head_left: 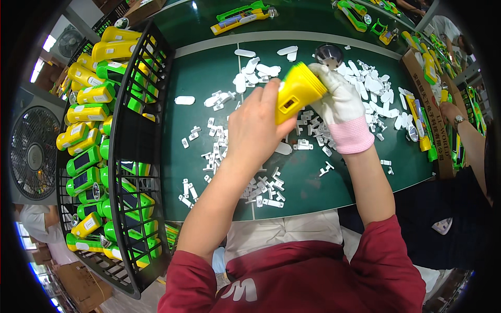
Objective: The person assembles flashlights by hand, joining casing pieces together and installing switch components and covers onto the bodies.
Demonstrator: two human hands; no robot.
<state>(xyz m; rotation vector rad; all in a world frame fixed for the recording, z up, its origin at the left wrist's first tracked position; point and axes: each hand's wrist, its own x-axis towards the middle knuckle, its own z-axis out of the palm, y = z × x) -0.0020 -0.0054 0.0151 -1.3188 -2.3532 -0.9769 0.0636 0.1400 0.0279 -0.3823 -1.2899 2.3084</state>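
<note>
My bare left hand (pixel 254 124) is wrapped around a yellow plastic flashlight housing (pixel 298 93), tilted with its flared end up and to the right. A small rectangular slot shows in its side. My right hand (pixel 339 99) wears a white glove with a pink cuff, its fingers curled against the flared rim; what they hold is hidden. Just beyond the gloved fingertips is a dark, shiny round cup (pixel 329 55); whether the glove grips it I cannot tell. Below both hands, small white plastic brackets (pixel 313 130) lie scattered over the green tabletop (pixel 209 73).
A black crate (pixel 136 281) of yellow-and-green flashlights stands at the left. White oval plates (pixel 373 83) are heaped at the right. A cardboard box (pixel 436 122) borders the right side, with a co-worker's forearm (pixel 469 141) beyond it. Flashlight parts (pixel 242 21) lie past the far ledge.
</note>
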